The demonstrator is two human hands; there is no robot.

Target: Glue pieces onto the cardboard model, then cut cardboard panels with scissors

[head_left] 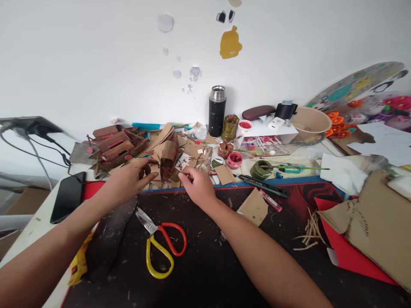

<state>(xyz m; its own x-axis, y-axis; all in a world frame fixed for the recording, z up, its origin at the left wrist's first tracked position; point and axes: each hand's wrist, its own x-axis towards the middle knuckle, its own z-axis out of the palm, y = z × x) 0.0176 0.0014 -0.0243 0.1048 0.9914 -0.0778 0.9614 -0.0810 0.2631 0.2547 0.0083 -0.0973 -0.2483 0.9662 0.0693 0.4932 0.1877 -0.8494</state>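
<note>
My left hand (130, 179) is over the back edge of the dark mat, its thumb and fingers apart, with nothing visible between them. Just right of it a small brown cardboard model (168, 159) stands among cardboard scraps (189, 150). On the model's other side is my right hand (197, 186), fingers curled and thumb pressed to the index finger; whatever they may hold is too small to make out. Scissors (154, 231) with one red and one yellow handle lie on the mat (205, 273) below both hands. More brown models (117, 147) are piled at the back left.
A black phone (68, 197) lies at the left edge. Behind stand a black flask (217, 112) and several paint jars, including a green one (260, 170). A box cutter (263, 185) and a cardboard piece (253, 207) lie right of my right hand; cardboard sheets (385, 226) are far right.
</note>
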